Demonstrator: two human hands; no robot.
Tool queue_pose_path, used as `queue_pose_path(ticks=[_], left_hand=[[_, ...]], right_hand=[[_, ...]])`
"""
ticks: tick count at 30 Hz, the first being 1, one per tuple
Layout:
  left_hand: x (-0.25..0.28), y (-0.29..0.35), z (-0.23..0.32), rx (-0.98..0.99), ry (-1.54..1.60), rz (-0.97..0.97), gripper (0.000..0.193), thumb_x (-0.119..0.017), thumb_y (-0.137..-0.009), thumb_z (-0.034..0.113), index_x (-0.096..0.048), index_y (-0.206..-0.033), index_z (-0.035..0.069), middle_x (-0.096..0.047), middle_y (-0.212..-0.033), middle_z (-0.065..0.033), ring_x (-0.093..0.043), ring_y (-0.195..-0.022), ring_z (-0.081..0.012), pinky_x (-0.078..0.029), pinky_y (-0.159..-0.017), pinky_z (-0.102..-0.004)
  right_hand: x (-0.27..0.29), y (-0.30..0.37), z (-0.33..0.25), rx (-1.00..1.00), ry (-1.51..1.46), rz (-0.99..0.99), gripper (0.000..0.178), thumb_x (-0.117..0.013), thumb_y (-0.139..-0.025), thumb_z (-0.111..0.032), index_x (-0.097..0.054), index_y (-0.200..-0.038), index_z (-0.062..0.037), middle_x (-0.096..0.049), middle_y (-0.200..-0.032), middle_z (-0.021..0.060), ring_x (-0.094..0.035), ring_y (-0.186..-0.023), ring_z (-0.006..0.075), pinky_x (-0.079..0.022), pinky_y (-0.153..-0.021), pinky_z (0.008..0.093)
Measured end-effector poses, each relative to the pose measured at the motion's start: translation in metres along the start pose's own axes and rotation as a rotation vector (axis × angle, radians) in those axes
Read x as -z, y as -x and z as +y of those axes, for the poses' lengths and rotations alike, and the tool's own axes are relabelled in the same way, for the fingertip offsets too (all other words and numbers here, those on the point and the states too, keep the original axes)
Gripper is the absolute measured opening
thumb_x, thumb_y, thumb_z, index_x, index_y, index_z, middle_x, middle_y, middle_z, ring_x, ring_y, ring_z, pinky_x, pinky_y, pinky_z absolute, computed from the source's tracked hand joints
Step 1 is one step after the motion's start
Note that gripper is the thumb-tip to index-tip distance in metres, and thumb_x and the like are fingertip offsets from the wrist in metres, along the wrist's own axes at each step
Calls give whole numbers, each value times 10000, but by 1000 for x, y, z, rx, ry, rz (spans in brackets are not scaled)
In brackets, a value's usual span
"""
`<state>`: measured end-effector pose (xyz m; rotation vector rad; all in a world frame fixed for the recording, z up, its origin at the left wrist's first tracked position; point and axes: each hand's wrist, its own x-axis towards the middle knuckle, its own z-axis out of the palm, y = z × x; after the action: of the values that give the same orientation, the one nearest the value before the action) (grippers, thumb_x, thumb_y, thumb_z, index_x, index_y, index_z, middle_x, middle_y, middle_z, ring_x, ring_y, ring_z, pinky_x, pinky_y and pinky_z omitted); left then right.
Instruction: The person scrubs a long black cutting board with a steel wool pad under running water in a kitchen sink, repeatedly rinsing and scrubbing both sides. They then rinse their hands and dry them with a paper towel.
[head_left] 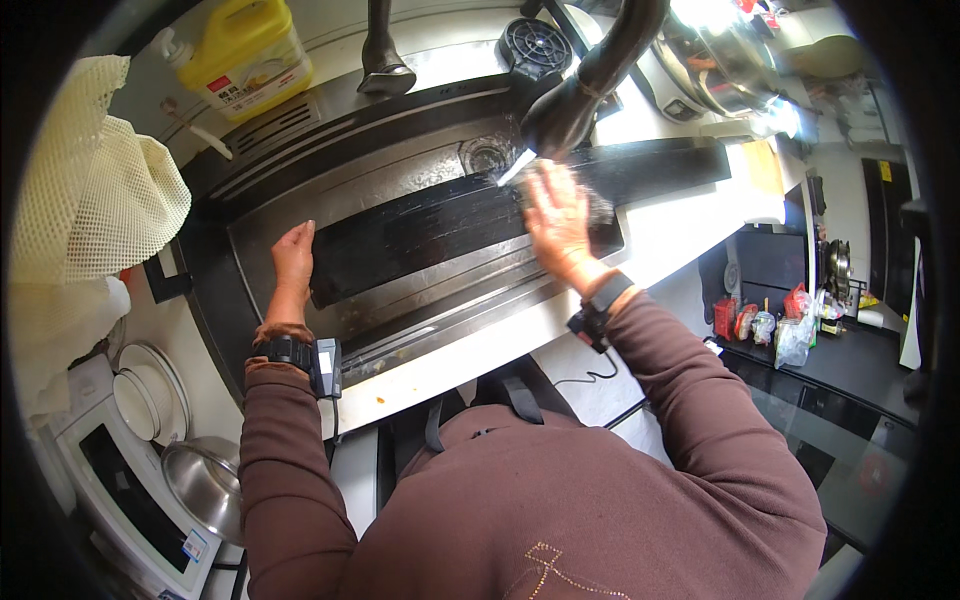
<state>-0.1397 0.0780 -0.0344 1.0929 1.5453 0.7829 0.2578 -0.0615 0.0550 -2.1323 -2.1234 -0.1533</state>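
I am standing at the sink [300, 200], washing a long black board [470, 215] that lies across the basin, its left end down inside the sink and its right end reaching over onto the pale bench [690, 225]. My left hand [292, 262] is at the near left end of the board, fingers closed lightly against its edge to steady it. My right hand [558, 222] lies flat on top of the board near its middle, fingers spread wide, palm down, pressing something wet and greyish; it is blurred, so I cannot tell whether it is a scrubbing pad or only water and foam. The black tap [575, 100] curves down from the far side and runs water right beside my right fingertips. To do this well, I judge I should keep the left hand firm on the end so the board does not slide or tip off the sink edge, and rub with the flat of the right hand along the grain, working under the stream so the dirt is carried toward the drain [487, 153] at the far side of the basin. The part out on the bench gets no water, so it would need drawing in. A yellow bottle [245, 55] stands far left behind the sink, and a cream mesh cloth [95, 190] hangs at the left.
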Motion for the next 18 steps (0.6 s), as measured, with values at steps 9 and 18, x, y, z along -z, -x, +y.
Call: queue_pose_path(ticks=[9,18], left_hand=[[4,-8,-6,16,-140,-34,328,-638,-932,295,-712,-1008,-15,-714,-936,-65,-616,-872,-125,-468,-807,-282],[12,-6,-24,12,-197,-48,357,-599,-957,307,-702,-1053,-21,-718,-1015,-102,-642,-962,-163,-463,-875,-290]], right_hand=[[-3,9,-69,34,-313,3,576,-596,-859,-154,-437,-1411,-103,-286,-1522,206,-266,-1401,397,-254,-1063,595],[10,7,106,-101,6,26,537,-586,-869,-138,-470,-1390,-81,-350,-1487,214,-340,-1362,418,-338,-1053,536]])
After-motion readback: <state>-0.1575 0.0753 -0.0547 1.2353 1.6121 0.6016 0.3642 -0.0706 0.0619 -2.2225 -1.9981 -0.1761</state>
